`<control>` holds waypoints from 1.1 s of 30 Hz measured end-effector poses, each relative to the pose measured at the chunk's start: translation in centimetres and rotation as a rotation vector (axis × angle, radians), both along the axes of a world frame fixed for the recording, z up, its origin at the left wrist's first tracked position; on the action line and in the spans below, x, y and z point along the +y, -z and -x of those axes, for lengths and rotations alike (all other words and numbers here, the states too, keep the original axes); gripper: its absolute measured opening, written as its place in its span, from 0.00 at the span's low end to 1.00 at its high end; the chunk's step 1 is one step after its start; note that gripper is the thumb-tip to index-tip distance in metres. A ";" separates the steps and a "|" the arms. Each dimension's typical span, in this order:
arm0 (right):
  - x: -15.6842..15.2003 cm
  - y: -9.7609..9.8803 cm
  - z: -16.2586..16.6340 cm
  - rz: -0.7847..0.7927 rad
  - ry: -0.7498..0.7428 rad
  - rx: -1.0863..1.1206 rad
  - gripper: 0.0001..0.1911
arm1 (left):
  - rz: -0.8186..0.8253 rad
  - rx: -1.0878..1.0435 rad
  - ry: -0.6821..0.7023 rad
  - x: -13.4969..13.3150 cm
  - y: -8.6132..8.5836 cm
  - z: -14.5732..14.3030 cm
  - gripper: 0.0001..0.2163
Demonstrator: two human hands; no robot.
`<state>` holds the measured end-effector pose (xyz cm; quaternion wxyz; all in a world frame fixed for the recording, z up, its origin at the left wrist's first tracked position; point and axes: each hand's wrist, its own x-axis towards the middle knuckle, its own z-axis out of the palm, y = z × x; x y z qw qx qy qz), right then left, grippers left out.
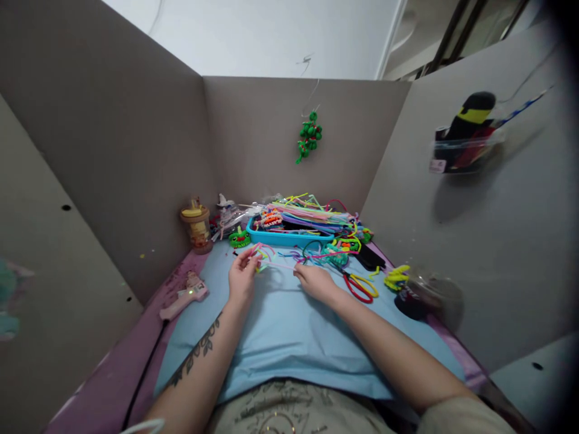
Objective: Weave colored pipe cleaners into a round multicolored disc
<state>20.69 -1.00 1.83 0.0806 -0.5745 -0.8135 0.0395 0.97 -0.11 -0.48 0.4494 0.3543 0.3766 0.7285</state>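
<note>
Two hands on one pipe cleaner (278,263): left hand (242,277) pinches one end, right hand (317,281) pinches other, so strand stretches low over mat (289,325) between grips. Tray (271,239) just beyond; scissors (359,288) beside right hand, glue gun (183,296) outside left, both in reach.

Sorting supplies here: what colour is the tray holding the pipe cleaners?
The tray is bright blue; head view.

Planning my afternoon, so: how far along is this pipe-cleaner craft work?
Looks done: a green twisted figure hangs on the back wall, another green piece lies beside the blue tray. In hand: left hand and right hand hold thin pastel stems over the blue mat. Left: the tray is heaped with loose stems; glue gun lies aside.
</note>
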 end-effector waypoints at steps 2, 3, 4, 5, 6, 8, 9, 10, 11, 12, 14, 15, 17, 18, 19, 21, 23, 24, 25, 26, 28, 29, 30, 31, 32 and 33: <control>0.3 -0.1 0.3 -0.014 -0.022 0.079 0.11 | -0.001 0.022 -0.007 0.1 0.2 0.0 0.20; 0.5 -0.2 0.7 -0.028 -0.043 0.150 0.11 | -0.009 0.035 -0.007 0.1 0.3 -0.1 0.20; 0.5 -0.2 1.4 -0.039 -0.061 0.243 0.14 | -0.015 0.049 -0.001 0.1 0.3 -0.2 0.19; 0.6 -0.3 2.3 -0.027 -0.082 0.345 0.16 | -0.021 0.061 0.009 0.0 0.3 -0.3 0.19; 0.6 -0.3 3.3 -0.010 -0.093 0.439 0.17 | -0.027 0.073 0.020 -0.1 0.3 -0.4 0.19; 0.5 -0.3 5.3 -0.025 -0.113 0.580 0.18 | -0.037 0.095 0.037 -0.2 0.3 -0.6 0.18; 0.5 -0.2 6.0 -0.042 -0.128 0.634 0.17 | -0.040 0.106 0.036 -0.3 0.3 -0.6 0.17; 0.6 -0.2 6.6 -0.064 -0.145 0.679 0.14 | -0.042 0.114 0.030 -0.3 0.3 -0.5 0.16; 0.6 -0.2 6.9 -0.086 -0.162 0.714 0.11 | -0.042 0.117 0.019 -0.3 0.3 -0.4 0.16; 0.6 -0.1 6.9 -0.112 -0.170 0.749 0.09 | -0.041 0.111 0.010 -0.2 0.3 -0.2 0.16; 0.7 0.1 6.5 -0.177 -0.160 0.825 0.07 | -0.033 0.072 0.010 -0.1 0.4 -0.1 0.15; 0.7 0.1 6.1 -0.216 -0.147 0.866 0.07 | -0.027 0.043 0.020 0.0 0.4 -0.1 0.15; 0.7 0.3 5.7 -0.297 -0.127 0.949 0.08 | -0.018 -0.004 0.051 0.0 0.4 -0.3 0.16; 0.6 0.3 5.6 -0.329 -0.127 0.984 0.08 | -0.015 -0.014 0.072 0.0 0.4 -0.4 0.16; 0.5 0.4 5.6 -0.351 -0.136 1.012 0.09 | -0.011 -0.015 0.092 0.0 0.5 -0.5 0.16; 0.4 0.4 5.9 -0.367 -0.161 1.047 0.11 | -0.010 -0.003 0.132 -0.1 0.5 -0.8 0.15; 0.1 0.3 6.3 -0.359 -0.178 1.060 0.10 | -0.024 0.020 0.156 -0.2 0.6 -0.9 0.14; 0.0 0.3 6.4 -0.353 -0.178 1.068 0.09 | -0.035 0.029 0.163 -0.3 0.7 -0.9 0.13; 0.0 0.3 6.5 -0.345 -0.173 1.080 0.08 | -0.043 0.038 0.168 -0.3 0.8 -0.9 0.12; -0.1 0.2 6.6 -0.338 -0.163 1.094 0.07 | -0.048 0.046 0.173 -0.3 0.9 -0.9 0.12; -0.1 0.2 6.6 -0.324 -0.137 1.122 0.06 | -0.048 0.067 0.179 -0.4 1.0 -1.0 0.12; -0.1 0.2 6.6 -0.317 -0.125 1.132 0.06 | -0.047 0.082 0.181 -0.4 1.1 -1.0 0.12; -0.1 0.3 6.6 -0.310 -0.114 1.139 0.06 | -0.047 0.103 0.185 -0.4 1.2 -1.1 0.12; 0.0 0.3 6.5 -0.304 -0.105 1.143 0.07 | -0.049 0.129 0.192 -0.4 1.3 -1.2 0.12; 0.0 0.4 6.5 -0.299 -0.097 1.145 0.07 | -0.052 0.159 0.204 -0.4 1.4 -1.3 0.12; 0.1 0.5 6.4 -0.293 -0.092 1.142 0.07 | -0.053 0.192 0.218 -0.4 1.5 -1.4 0.13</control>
